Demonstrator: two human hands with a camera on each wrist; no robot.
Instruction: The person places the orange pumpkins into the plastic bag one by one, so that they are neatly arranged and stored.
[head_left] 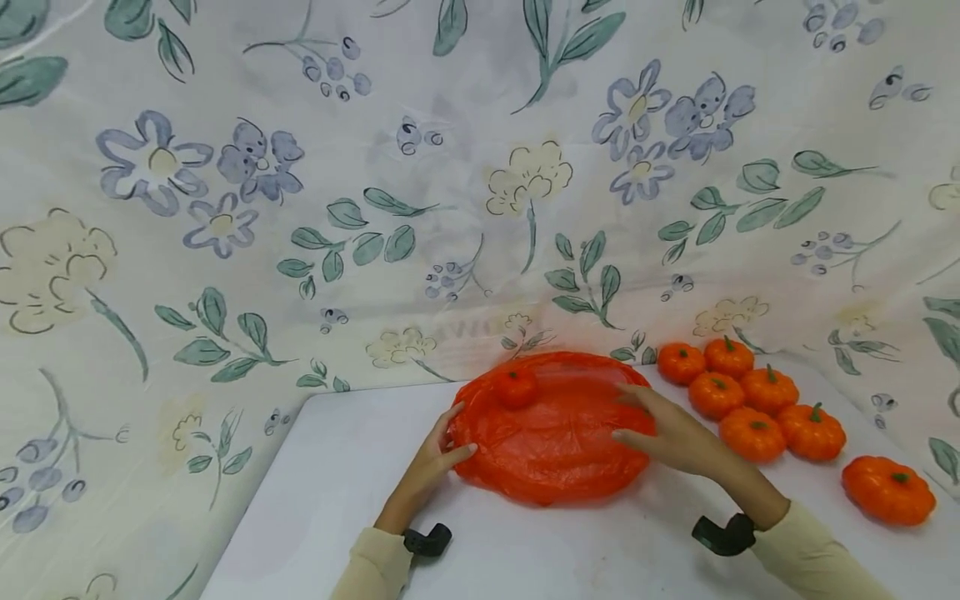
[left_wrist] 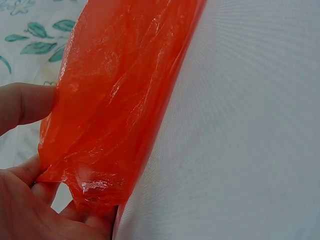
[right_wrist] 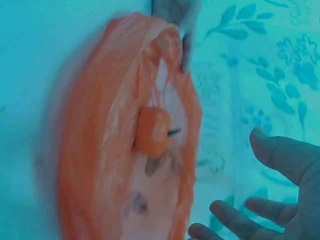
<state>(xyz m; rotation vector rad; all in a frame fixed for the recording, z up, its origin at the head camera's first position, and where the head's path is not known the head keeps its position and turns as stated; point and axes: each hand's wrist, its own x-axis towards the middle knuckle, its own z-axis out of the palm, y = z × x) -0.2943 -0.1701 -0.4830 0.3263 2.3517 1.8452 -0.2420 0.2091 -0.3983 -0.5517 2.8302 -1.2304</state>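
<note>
A thin red plastic bag (head_left: 562, 471) is spread wide on the table, its mouth open. Within the mouth, towards the left, lies a small orange pumpkin (head_left: 516, 387) with a green stem, which the right wrist view also shows. My left hand (head_left: 431, 462) holds the bag's left end. In the left wrist view, its thumb and fingers go round the crinkled red film (left_wrist: 110, 100). At the bag's right end is my right hand (head_left: 678, 433), fingers spread and apart. The right wrist view shows that hand (right_wrist: 295, 200) holding nothing.
Several more small pumpkins (head_left: 752, 433) stand in a cluster on the right of the white table (head_left: 300, 500). A single pumpkin (head_left: 888, 490) sits nearer the right edge. Behind the table hangs a floral cloth (head_left: 465, 208).
</note>
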